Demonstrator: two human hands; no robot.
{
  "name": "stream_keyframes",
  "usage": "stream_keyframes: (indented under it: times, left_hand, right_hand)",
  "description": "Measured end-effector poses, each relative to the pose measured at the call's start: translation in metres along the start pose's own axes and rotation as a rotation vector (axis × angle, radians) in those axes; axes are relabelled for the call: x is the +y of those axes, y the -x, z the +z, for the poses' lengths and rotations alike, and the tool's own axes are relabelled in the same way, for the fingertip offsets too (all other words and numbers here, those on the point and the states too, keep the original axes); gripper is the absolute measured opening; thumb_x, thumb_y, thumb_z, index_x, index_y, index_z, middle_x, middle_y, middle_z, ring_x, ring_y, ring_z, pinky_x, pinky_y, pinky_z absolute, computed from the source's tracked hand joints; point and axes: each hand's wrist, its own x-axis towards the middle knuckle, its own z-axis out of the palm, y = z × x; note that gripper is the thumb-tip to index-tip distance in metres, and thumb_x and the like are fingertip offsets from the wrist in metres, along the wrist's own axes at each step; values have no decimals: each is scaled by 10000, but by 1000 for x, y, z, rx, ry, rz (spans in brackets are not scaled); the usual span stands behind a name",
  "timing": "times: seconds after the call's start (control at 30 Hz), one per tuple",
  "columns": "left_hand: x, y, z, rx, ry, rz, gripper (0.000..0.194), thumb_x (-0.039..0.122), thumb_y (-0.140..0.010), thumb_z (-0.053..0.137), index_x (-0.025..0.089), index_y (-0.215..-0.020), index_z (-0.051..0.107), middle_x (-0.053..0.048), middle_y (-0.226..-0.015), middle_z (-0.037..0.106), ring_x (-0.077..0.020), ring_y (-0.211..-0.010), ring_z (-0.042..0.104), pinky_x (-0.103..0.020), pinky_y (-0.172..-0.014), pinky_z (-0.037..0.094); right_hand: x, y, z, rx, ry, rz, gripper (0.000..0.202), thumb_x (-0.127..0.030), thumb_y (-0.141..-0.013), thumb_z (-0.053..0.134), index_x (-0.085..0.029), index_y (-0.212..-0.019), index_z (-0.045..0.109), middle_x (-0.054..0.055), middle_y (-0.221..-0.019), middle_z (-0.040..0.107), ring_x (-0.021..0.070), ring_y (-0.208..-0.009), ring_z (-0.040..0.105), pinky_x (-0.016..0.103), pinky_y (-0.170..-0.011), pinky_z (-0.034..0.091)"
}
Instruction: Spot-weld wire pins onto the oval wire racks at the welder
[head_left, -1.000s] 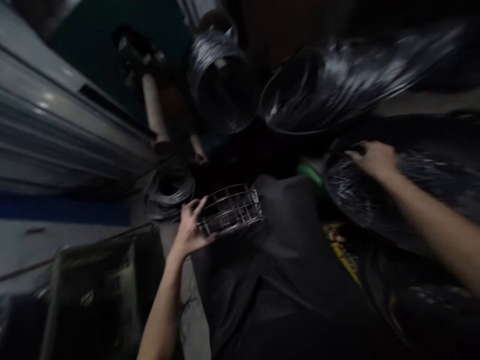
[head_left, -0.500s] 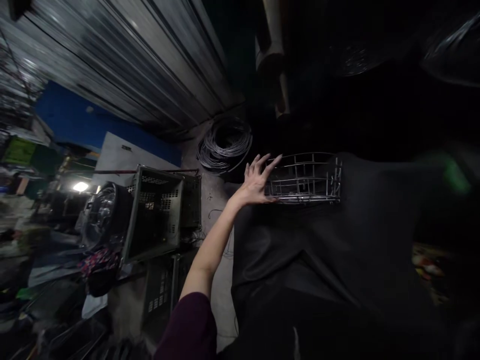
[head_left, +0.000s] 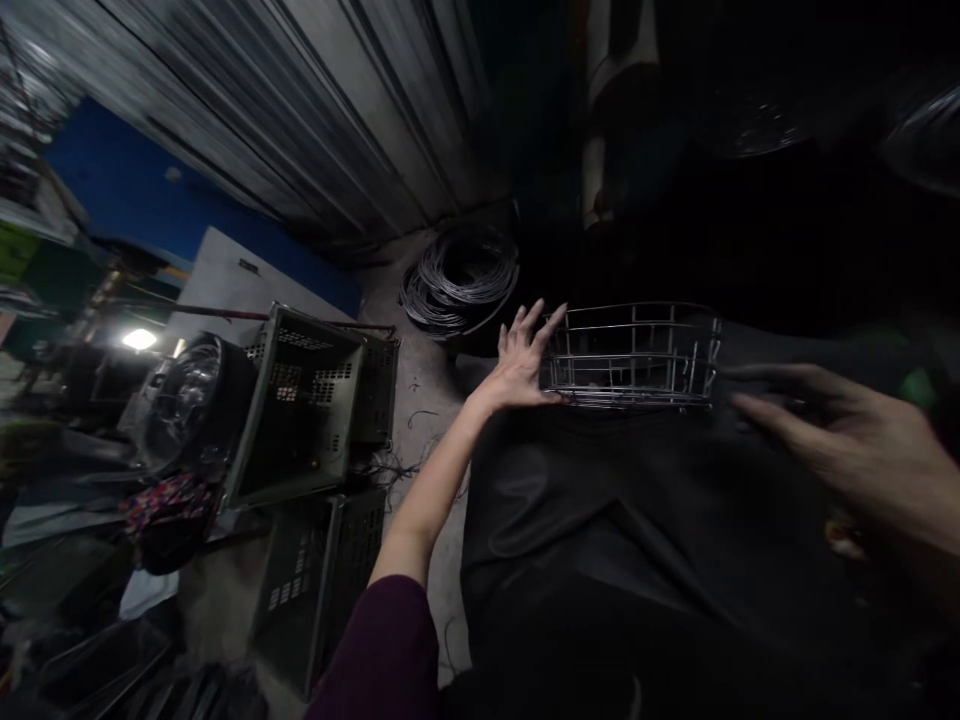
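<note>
A wire basket [head_left: 634, 357] of shiny metal rods lies on its side on the black cloth [head_left: 555, 480] over my lap. My left hand [head_left: 523, 362] is at its left end, fingers spread upward and the thumb along the lower rim. Just beyond the basket's right end is my right hand [head_left: 847, 420], blurred, with thumb and forefinger pointing toward the wires. Whether anything is between those fingers cannot be made out.
Coiled wire [head_left: 457, 280] rests on the floor beyond my left hand. Green plastic crates [head_left: 289, 410] stand at the left, beside a round black fan-like object [head_left: 184, 405]. Corrugated metal sheeting [head_left: 360, 110] rises behind.
My right hand has come into view from the right, near the basket. The view has shifted, so the basket and my left hand appear slightly farther right. My left hand stays spread at the basket's end.
</note>
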Motion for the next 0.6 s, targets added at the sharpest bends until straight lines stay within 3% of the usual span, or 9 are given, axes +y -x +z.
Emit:
stream_keyframes:
  times: [0.1, 0.17, 0.23, 0.37, 0.47, 0.6]
  left_hand:
    - [5, -2, 0, -6, 12, 17, 1278, 695, -563, 785, 222, -1568, 154, -182, -1659, 36, -465, -1517, -49, -714, -1170, 65]
    - [5, 0, 2, -1, 24, 24, 1224, 647, -571, 803, 237, -1555, 202, -164, -1663, 41, -453, -1521, -55, -709, -1174, 74]
    - [2, 3, 6, 10, 35, 28, 1169, 624, -580, 805, 246, -1537, 250, -152, -1665, 37, -441, -1525, -67, -708, -1175, 79]
    - [-6, 4, 13, 36, 55, 43, 1103, 593, -602, 798, 234, -1515, 295, -148, -1665, 32, -434, -1525, -91, -695, -1180, 71]
    - [-8, 3, 14, 55, 74, 50, 1031, 577, -608, 795, 234, -1468, 343, -153, -1660, 63, -424, -1531, -73, -685, -1183, 71]
    - [-2, 10, 12, 109, 74, 53, 845, 567, -639, 780, 253, -1347, 441, -134, -1663, 51, -374, -1545, -66, -660, -1199, 74]
  right_hand:
    - [-32, -17, 23, -213, -96, -2, 648, -770, -583, 679, -229, -937, 711, 89, -951, 705, 259, -849, 654, 392, -739, 531]
    - [-36, -29, 38, -377, -32, 24, 699, -812, -544, 662, -191, -860, 725, 99, -910, 706, 273, -862, 645, 407, -788, 506]
    - [-32, -39, 47, -456, 24, 55, 747, -836, -516, 653, -166, -836, 732, 105, -885, 708, 282, -867, 639, 417, -820, 485]
    - [-28, -46, 49, -460, 86, 74, 776, -837, -514, 652, -158, -878, 746, 100, -906, 718, 293, -875, 651, 408, -803, 475]
    - [-35, -47, 49, -422, 175, 28, 655, -760, -639, 643, -174, -910, 755, 75, -878, 722, 265, -826, 667, 376, -756, 491]
    - [-43, -43, 57, -247, 568, -363, 413, -515, -882, 572, -167, -990, 766, 76, -905, 729, 263, -785, 687, 344, -678, 497]
